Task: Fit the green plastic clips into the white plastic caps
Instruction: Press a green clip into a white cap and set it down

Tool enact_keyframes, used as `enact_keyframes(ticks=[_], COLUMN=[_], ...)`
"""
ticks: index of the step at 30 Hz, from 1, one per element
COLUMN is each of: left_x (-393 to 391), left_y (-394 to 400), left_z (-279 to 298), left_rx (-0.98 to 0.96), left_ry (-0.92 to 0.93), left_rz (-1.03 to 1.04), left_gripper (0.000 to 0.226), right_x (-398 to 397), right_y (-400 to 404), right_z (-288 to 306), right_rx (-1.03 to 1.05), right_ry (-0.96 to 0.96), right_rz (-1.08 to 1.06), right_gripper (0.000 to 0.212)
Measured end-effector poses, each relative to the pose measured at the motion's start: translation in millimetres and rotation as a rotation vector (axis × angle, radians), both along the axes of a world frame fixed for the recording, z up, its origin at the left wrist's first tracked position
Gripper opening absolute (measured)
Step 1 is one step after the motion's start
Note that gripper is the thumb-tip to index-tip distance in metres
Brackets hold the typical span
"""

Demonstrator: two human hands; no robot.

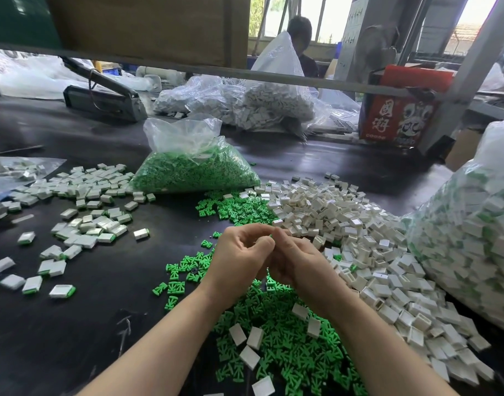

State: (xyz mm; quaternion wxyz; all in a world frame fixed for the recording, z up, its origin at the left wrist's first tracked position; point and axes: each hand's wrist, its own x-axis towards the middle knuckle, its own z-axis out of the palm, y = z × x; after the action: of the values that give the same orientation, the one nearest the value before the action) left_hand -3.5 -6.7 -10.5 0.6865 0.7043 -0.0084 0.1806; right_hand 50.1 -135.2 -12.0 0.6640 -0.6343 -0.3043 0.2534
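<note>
My left hand (239, 254) and my right hand (298, 260) meet above the middle of the black table, fingers curled and fingertips touching. Whatever is between the fingers is hidden by the hands. Loose green clips (276, 335) lie heaped under and in front of my wrists, with more green clips (239, 208) behind the hands. A big pile of empty white caps (368, 247) spreads along the right. A few white caps (255, 337) lie on top of the green heap. Caps fitted with green clips (85, 224) are scattered on the left.
A clear bag of green clips (193, 167) stands behind the work area. A large bag of fitted caps (471, 232) fills the right edge, and bags of white caps (262, 107) sit at the back. A red carton (393, 118) and a seated person (301, 44) are beyond.
</note>
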Motion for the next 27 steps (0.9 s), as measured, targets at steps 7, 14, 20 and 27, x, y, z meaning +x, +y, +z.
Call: enact_keyframes(ticks=[7, 14, 20, 27], left_x=[1, 3, 2, 2], left_y=[-8, -15, -15, -13], left_z=[2, -2, 1, 0], left_rx=[-0.135, -0.229, -0.304, -0.345], left_ry=[0.05, 0.07, 0.07, 0.075], left_rz=[0.029, 0.017, -0.027, -0.073], left_gripper=[0.025, 0.028, 0.03, 0.027], right_x=[-1, 1, -2, -1], right_y=[-1, 0, 0, 0], right_z=[0, -2, 0, -1], right_rx=[0.004, 0.029, 0.01, -0.01], right_ry=[-0.035, -0.088, -0.195, -0.217], right_rz=[-0.004, -0.065, -0.083, -0.114], right_gripper=[0.053, 0.04, 0.035, 0.035])
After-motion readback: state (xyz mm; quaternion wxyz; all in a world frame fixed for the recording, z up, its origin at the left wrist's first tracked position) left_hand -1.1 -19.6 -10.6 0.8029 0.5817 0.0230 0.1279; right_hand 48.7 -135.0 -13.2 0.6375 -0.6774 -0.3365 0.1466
